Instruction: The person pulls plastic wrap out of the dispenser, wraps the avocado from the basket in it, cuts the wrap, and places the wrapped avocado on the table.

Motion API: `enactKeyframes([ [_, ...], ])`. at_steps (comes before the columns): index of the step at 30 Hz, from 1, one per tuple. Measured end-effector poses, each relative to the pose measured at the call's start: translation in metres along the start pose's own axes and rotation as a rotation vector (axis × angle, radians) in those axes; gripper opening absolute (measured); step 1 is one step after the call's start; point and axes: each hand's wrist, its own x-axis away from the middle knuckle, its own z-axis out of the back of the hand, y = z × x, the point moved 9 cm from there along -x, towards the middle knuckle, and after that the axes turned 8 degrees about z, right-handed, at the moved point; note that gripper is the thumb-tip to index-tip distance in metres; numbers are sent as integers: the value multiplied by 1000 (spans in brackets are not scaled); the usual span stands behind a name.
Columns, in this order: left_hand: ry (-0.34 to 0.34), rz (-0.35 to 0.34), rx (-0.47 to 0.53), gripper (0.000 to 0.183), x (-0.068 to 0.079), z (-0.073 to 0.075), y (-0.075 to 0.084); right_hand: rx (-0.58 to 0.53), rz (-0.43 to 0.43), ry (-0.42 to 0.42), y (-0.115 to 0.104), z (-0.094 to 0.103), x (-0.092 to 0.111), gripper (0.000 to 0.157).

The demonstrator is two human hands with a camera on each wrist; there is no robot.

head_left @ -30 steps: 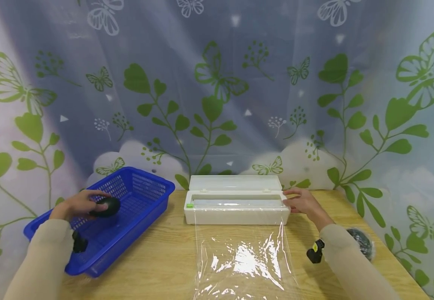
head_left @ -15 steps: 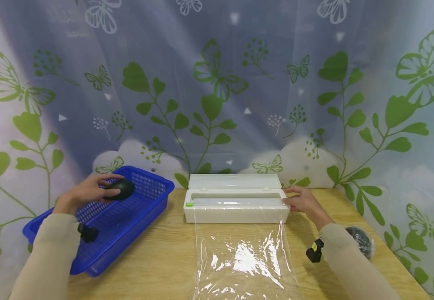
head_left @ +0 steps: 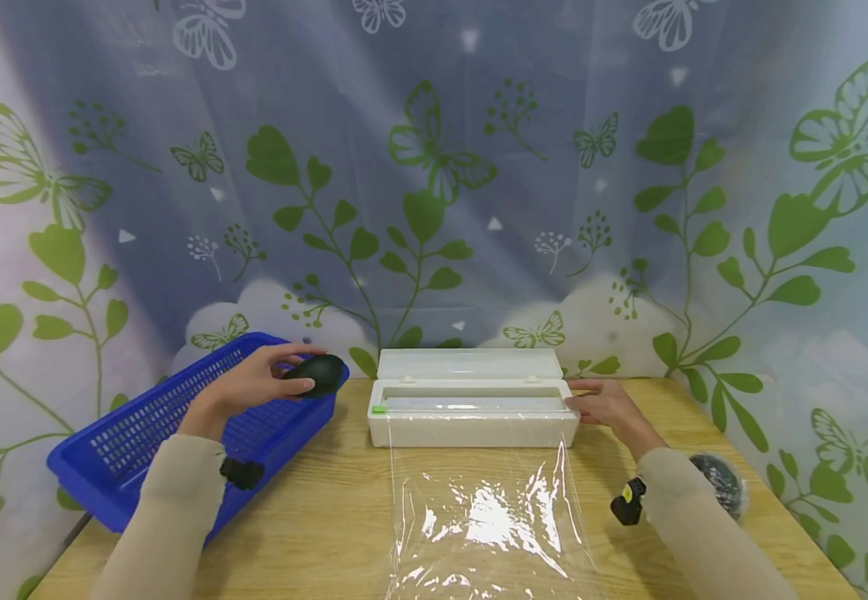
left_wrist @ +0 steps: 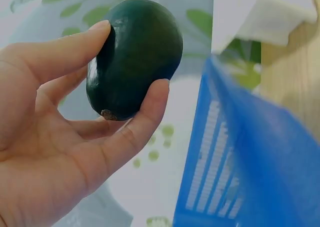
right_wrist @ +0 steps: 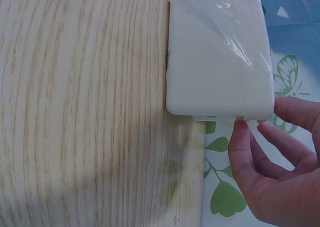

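My left hand [head_left: 257, 379] holds a dark green avocado [head_left: 318, 376] in its fingertips, above the far right end of the blue basket [head_left: 88, 458]. In the left wrist view, the avocado [left_wrist: 140, 57] is smooth and glossy with a brown stem end, and thumb and fingers pinch its sides. At the table's middle stands a white cling film dispenser [head_left: 471, 433], its lid raised at the back. Clear film [head_left: 479, 517] stretches from it toward me over the tabletop. My right hand [head_left: 608, 408] grips the dispenser's right end with thumb and fingertips [right_wrist: 240, 129].
A dark round thing wrapped in film [head_left: 720, 485] sits on the wooden table [head_left: 313, 533] beside my right forearm. A green slider [head_left: 379, 409] shows at the dispenser's left front edge. Behind the table hangs a patterned curtain [head_left: 434, 167].
My left hand has lifted the avocado from inside the basket and carried it right, over the basket's far right rim. The basket has tilted a little. My right hand keeps its place at the dispenser.
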Motion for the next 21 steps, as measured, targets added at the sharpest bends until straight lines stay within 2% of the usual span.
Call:
enactKeyframes([
  [7, -63, -51, 66, 55, -6, -38, 15, -4, 5, 4, -3, 0, 2, 58],
  [13, -106, -72, 94, 53, -8, -61, 22, 5, -6, 9, -5, 0, 4, 57],
  [21, -193, -40, 145, 57, -10, -86, 27, -4, 7, 1, -6, 1, 3, 57],
])
